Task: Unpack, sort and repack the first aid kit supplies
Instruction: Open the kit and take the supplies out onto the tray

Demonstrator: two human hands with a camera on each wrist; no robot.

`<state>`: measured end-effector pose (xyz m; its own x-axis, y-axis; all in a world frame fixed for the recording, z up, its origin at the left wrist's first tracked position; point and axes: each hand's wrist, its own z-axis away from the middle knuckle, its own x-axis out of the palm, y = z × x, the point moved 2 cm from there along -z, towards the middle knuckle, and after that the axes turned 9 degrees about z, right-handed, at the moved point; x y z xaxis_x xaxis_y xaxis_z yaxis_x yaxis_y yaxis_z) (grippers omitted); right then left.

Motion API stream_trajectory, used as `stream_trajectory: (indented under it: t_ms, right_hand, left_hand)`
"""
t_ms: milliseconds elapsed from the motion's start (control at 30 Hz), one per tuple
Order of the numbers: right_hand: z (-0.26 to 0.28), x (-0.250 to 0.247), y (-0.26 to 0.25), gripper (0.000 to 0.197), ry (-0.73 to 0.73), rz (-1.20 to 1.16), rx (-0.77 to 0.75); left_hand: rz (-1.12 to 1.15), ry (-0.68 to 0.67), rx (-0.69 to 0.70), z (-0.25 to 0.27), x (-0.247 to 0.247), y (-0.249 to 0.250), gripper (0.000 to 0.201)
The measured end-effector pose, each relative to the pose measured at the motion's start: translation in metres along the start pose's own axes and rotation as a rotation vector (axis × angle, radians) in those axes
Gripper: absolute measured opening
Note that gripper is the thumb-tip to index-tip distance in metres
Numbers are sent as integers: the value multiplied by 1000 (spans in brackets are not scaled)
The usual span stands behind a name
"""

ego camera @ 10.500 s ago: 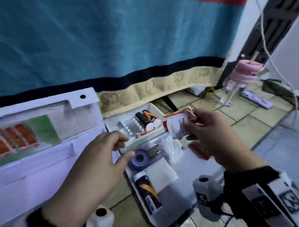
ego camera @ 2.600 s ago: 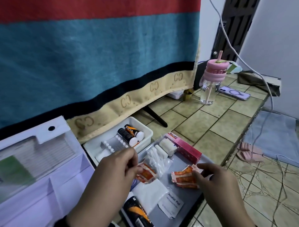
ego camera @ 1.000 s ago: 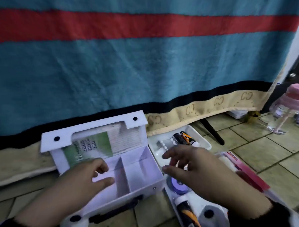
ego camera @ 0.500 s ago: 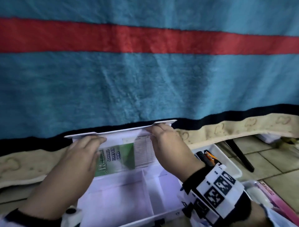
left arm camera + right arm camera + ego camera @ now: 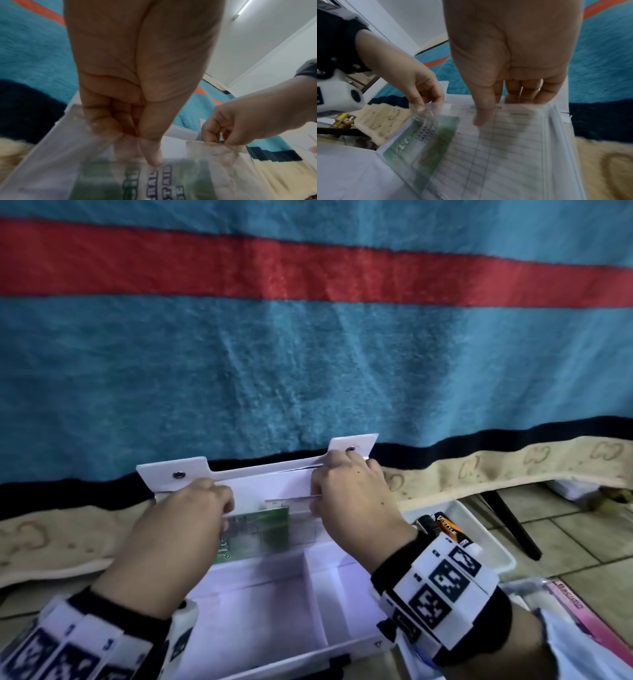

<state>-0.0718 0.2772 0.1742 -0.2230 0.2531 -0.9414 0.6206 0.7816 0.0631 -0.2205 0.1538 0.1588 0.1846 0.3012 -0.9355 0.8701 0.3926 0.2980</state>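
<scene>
A second ago both hands were low over the open case and the sorted supplies; now they are up at the raised lid (image 5: 260,474) of the white first aid case (image 5: 274,594). The left hand (image 5: 191,518) and right hand (image 5: 352,494) each pinch the top edge of the clear sleeve (image 5: 488,142) inside the lid, which holds a green leaflet (image 5: 260,529) and a printed list. Unpacking, I judge, now reaches the paperwork, as both compartments lie bare. The case sits on the tiled floor (image 5: 565,542) against a teal-and-red blanket (image 5: 308,354); a white tray (image 5: 479,529) with tubes stands just right.
</scene>
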Motion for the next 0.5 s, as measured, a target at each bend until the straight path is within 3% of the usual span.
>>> stream_trajectory:
  t_ms: [67, 200, 367, 500]
  right_hand:
    - [3, -1, 0, 10, 70, -39, 7]
    - [10, -21, 7, 25, 293, -122, 73]
    - [45, -73, 37, 11, 581, -418, 234]
    - [101, -106, 79, 9, 707, -375, 435]
  left_hand:
    - [-64, -2, -4, 0, 0, 3, 19]
    - [-49, 40, -5, -1, -9, 7, 22]
    - [149, 408, 95, 12, -46, 34, 10]
    - [356, 481, 143, 26, -58, 66, 7]
